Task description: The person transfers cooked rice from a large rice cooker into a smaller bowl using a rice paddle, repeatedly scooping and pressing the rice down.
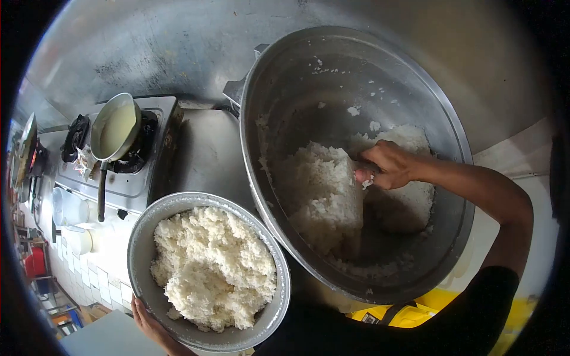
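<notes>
Inside a large, deep metal pot lies white rice, with more packed at the right side. My right hand is closed around a tool in the pot, against the rice; the tool is mostly hidden by the hand and rice. At the lower left, a smaller round metal bowl is heaped with rice. My left hand holds this bowl from below at its lower left edge, its fingers on the outer wall. The two vessels are close together, the bowl left of the pot.
A gas stove stands at the left, bearing a saucepan of pale liquid whose handle points toward me. Plastic containers are beside the stove. A yellow object lies below the large pot. A metal wall rises behind.
</notes>
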